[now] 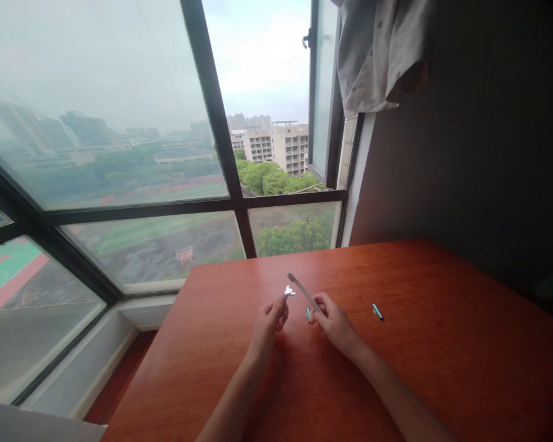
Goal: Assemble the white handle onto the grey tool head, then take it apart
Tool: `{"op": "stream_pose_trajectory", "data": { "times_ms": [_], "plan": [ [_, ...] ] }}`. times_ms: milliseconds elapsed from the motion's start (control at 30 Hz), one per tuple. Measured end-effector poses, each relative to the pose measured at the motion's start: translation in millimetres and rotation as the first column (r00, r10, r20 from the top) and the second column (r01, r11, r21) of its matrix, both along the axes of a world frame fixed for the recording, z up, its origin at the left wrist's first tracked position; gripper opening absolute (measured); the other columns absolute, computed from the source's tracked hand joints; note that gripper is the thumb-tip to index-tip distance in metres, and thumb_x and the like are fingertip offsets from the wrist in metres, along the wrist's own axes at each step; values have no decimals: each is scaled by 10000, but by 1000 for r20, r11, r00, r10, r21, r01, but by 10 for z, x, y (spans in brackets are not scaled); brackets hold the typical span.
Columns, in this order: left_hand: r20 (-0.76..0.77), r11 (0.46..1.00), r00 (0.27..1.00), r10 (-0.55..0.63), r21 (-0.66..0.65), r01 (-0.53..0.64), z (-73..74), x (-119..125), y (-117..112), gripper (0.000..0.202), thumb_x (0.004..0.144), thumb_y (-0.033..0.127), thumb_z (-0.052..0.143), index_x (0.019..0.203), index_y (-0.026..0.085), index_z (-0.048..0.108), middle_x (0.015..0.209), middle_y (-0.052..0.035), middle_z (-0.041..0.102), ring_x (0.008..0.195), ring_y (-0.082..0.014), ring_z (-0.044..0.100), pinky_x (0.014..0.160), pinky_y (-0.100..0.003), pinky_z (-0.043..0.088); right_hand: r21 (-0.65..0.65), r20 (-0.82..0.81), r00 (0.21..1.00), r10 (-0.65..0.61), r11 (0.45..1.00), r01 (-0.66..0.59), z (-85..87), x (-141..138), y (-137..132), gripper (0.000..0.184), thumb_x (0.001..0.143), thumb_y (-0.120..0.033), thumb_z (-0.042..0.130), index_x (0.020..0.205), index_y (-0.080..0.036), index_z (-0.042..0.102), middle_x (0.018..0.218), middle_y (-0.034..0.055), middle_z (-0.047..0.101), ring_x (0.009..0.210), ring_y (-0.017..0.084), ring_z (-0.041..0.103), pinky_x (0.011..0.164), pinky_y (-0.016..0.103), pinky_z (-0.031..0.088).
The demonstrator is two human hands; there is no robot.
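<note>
Between the fingers of my left hand (268, 322) is a shiny silver razor (289, 291), its branched metal head pointing up and away; the rest is hidden in the grip. My right hand (334, 319) is closed on the pale handle of a toothbrush (304, 292), which slants up to the left. Its brush end is just above and right of the razor's head, apart from it. A small teal-and-white piece (308, 315) shows beside my right fingertips; whether they touch it I cannot tell. A similar teal-and-dark piece (377, 312), like a razor cartridge, lies to the right of my right hand.
Both hands are over a reddish-brown wooden table (203, 368). Dark-framed windows (142, 212) run along its far and left sides, one pane open. A grey garment (373, 55) hangs at the upper right, before a dark wall (470, 153).
</note>
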State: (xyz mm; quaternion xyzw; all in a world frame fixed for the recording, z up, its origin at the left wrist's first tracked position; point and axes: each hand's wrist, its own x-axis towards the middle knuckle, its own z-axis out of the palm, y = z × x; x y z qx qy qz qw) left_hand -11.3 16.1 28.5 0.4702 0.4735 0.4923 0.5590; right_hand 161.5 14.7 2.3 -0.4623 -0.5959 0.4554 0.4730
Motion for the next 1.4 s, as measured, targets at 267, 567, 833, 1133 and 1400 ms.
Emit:
{"op": "stream_pose_trajectory", "data": {
  "times_ms": [267,567,833,1133,1400],
  "plan": [
    [49,999,999,2,-43,0,-41,-19,29,525,708,665,576,596,160,482,466,64,348,410,-49,253,407,-202,153,-57,-140,989,48,997,-56,23,29,12,487,886,-566,411,1053,-146,591,522,-72,344,470,98,325,450,220,242],
    [78,998,997,11,-56,-7,-24,-17,20,548,704,692,561,607,156,496,462,66,345,402,-44,244,393,-192,151,-18,-141,987,78,996,-82,56,18,-13,446,837,-562,517,978,-159,646,647,-11,517,540,113,427,504,236,338],
    [145,999,989,8,-51,-1,-21,-13,-14,470,753,600,576,679,136,561,463,59,388,414,-45,262,410,-185,168,-11,-134,988,73,997,-75,67,34,-11,394,829,-488,569,1011,-153,664,664,2,548,573,120,467,539,240,369],
    [213,1000,977,-6,-2,7,-5,-14,-32,378,772,517,591,780,140,590,483,61,408,416,-45,263,413,-185,159,-29,-140,988,61,997,-66,49,43,-14,483,846,-543,519,1063,-142,677,635,-10,497,517,89,361,454,211,267],
    [199,1000,980,-14,1,14,-5,-29,-30,352,771,481,582,778,130,603,510,43,439,428,-49,272,416,-187,155,-20,-163,985,56,998,-60,11,58,-2,461,852,-525,534,1034,-135,700,620,-13,483,519,80,356,459,208,248]
  ]
}}
